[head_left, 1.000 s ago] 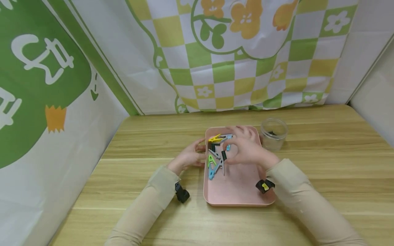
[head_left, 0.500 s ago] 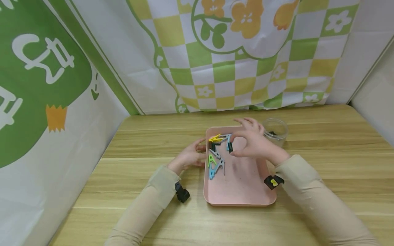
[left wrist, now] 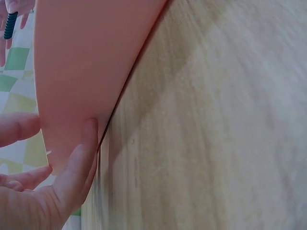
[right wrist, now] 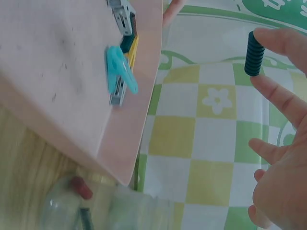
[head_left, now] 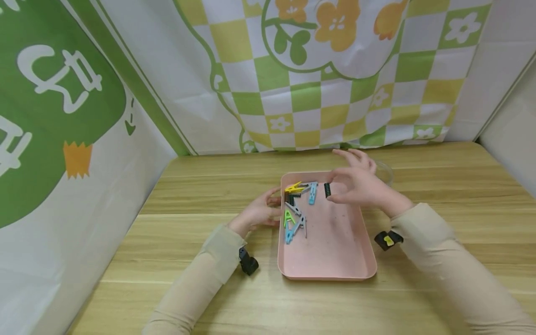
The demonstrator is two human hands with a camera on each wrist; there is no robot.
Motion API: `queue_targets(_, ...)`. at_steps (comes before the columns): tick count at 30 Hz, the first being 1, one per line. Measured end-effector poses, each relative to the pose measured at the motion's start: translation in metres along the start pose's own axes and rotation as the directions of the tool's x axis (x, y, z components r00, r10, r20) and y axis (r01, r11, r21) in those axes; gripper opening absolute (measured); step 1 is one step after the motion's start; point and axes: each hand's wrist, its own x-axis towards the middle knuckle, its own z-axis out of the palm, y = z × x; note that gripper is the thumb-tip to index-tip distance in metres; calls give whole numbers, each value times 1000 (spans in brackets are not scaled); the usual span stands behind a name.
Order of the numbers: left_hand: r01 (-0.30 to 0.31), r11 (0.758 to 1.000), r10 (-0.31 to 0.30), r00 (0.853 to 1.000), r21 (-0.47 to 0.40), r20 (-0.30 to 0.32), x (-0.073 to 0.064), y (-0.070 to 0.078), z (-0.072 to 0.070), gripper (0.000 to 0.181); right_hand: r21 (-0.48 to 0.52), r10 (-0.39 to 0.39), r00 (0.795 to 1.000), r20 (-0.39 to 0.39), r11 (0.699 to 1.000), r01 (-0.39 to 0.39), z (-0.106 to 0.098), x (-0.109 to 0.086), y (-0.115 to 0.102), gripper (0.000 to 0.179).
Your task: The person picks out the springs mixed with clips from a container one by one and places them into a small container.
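My right hand (head_left: 362, 186) pinches a dark green coil spring (right wrist: 254, 53) between thumb and forefinger, above the far right part of a pink tray (head_left: 335, 251). The other fingers of that hand are spread. My left hand (head_left: 261, 211) rests against the tray's left side, its fairly straight fingers touching the outer wall and rim. Along the tray's left and far sides lie clothespins: a yellow one (head_left: 295, 187), a light blue one (head_left: 312, 193), a green one (head_left: 288, 217), and several grey or blue ones. More dark springs (head_left: 291, 199) lie among them.
A clear jar (right wrist: 144, 206) stands beside the tray's far right corner, with a red piece (right wrist: 81, 188) and a dark piece (right wrist: 86, 219) in it. In the head view my right hand mostly hides it. A patterned cloth (head_left: 276, 97) hangs behind the wooden table (head_left: 201, 186).
My right hand has lifted the spring from among the clothespins and moved it right and toward the tray's far side. My left hand has stayed at the tray's side.
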Motion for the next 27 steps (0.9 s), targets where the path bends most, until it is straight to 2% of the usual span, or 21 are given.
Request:
queue_targets(15, 4, 1000, -4, 1000, -4, -20, 2, 0, 1, 75, -18, 25, 997, -68, 1000, -26, -32, -8, 15, 23)
queue_targets(27, 4, 1000, -4, 1000, -15, -23, 1, -1, 2, 76, -20, 101, 993, -57, 995, -102, -47, -16, 37, 29)
